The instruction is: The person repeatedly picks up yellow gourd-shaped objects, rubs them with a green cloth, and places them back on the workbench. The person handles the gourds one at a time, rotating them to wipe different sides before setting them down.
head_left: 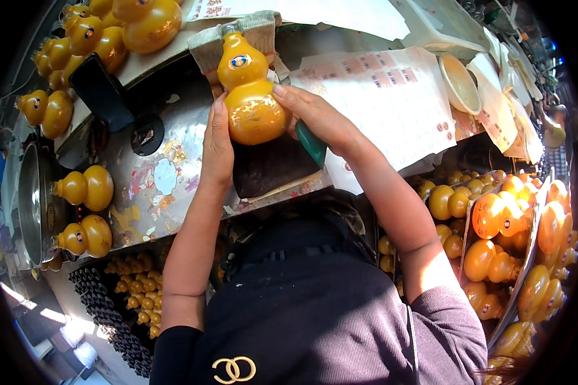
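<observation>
A glossy yellow gourd-shaped bottle [249, 96] leans back on a folded grey cloth [205, 54], its clear neck pointing away from me. It carries a small blue oval label on the upper bulb and flecked gold markings on the lower one. My left hand [219, 144] presses the left side of the lower bulb. On the other side, my right hand [320, 117] closes on the same bulb with thumb on top. A curved green piece [311, 145] sticks out under the right palm; its other end is hidden. Below the bottle lies a dark pad [263, 172].
Printed label sheets [379, 106] cover the bench to the right, beside a cream bowl [460, 83]. On the left stand a dark slab-like device [101, 90], a metal pan [33, 199] and several more gourd bottles [96, 187]. Crates of similar bottles [498, 215] flank me at lower right.
</observation>
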Action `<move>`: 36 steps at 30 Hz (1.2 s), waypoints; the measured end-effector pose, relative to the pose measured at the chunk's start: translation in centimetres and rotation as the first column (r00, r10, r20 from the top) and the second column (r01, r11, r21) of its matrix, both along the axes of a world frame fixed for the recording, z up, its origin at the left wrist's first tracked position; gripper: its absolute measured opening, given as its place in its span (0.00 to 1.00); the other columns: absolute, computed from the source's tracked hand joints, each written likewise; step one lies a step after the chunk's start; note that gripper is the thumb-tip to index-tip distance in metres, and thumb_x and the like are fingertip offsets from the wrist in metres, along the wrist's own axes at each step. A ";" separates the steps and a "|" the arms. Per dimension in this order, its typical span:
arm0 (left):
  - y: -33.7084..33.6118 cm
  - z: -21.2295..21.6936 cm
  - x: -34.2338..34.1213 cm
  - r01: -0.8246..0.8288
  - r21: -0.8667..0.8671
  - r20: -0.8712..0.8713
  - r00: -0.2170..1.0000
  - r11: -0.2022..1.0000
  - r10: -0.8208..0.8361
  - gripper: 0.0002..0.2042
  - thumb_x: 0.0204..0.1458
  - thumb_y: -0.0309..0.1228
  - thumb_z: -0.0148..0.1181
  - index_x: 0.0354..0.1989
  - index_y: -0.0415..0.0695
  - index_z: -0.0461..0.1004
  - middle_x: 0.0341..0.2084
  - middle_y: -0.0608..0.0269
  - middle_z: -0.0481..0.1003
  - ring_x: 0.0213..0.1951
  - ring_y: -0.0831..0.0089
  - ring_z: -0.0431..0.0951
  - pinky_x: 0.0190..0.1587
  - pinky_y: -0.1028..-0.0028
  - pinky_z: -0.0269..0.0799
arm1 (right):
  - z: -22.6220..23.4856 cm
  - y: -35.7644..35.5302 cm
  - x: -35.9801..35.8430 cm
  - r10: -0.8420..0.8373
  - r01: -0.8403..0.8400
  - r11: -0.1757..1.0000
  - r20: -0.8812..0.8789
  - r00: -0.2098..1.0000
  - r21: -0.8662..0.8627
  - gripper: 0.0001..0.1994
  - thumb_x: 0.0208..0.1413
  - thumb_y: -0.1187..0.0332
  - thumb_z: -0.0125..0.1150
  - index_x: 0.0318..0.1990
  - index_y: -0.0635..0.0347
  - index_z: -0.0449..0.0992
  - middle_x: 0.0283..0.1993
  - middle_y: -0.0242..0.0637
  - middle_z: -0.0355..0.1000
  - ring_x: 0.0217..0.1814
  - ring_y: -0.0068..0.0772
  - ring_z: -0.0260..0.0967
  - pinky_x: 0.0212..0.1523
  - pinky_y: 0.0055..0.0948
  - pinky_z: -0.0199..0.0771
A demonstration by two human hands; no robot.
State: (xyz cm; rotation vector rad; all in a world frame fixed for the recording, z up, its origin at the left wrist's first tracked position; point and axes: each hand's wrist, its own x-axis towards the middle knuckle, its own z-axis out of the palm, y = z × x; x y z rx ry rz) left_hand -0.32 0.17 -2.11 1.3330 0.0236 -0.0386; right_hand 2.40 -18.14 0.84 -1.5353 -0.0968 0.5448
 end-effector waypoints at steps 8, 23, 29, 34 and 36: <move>1.0 0.6 -0.1 -0.034 0.115 0.086 0.996 0.993 0.024 0.30 0.65 0.51 0.35 0.64 0.38 0.57 0.60 0.57 0.63 0.62 0.69 0.61 0.65 0.70 0.52 | 0.2 -2.2 -0.3 -0.236 0.341 0.815 -0.270 0.933 0.468 0.16 0.60 0.55 0.54 0.45 0.59 0.74 0.39 0.32 0.74 0.41 0.22 0.72 0.45 0.24 0.72; -0.1 2.1 0.7 -0.012 0.015 0.075 0.997 1.000 0.011 0.29 0.62 0.41 0.49 0.67 0.39 0.50 0.59 0.53 0.62 0.61 0.68 0.62 0.63 0.69 0.58 | 3.7 0.4 -3.5 -0.133 0.272 0.956 0.669 0.731 -0.108 0.16 0.55 0.70 0.58 0.49 0.62 0.65 0.41 0.41 0.70 0.43 0.33 0.70 0.45 0.30 0.70; -0.4 1.6 0.5 -0.005 -0.024 0.039 0.999 1.000 0.006 0.30 0.64 0.46 0.44 0.67 0.39 0.50 0.61 0.54 0.61 0.62 0.68 0.62 0.63 0.70 0.58 | 5.1 0.2 -0.7 0.091 0.171 0.937 0.686 0.722 -0.305 0.17 0.53 0.69 0.59 0.50 0.61 0.66 0.41 0.50 0.72 0.44 0.50 0.71 0.45 0.36 0.71; -0.2 1.8 0.7 0.006 -0.056 0.037 0.999 0.998 -0.004 0.32 0.63 0.47 0.45 0.67 0.37 0.49 0.61 0.53 0.61 0.62 0.68 0.62 0.63 0.70 0.57 | 5.3 -0.1 2.1 0.173 0.174 0.901 0.699 0.694 -0.397 0.17 0.55 0.67 0.59 0.50 0.62 0.67 0.43 0.46 0.71 0.45 0.40 0.71 0.48 0.31 0.70; 0.1 1.7 0.9 0.019 0.000 0.074 0.997 1.000 -0.019 0.33 0.62 0.48 0.46 0.67 0.36 0.49 0.61 0.52 0.60 0.62 0.68 0.61 0.63 0.70 0.57 | 4.9 0.1 2.1 0.102 0.250 0.901 0.735 0.671 -0.354 0.17 0.54 0.64 0.61 0.48 0.63 0.68 0.42 0.44 0.71 0.44 0.37 0.71 0.47 0.30 0.70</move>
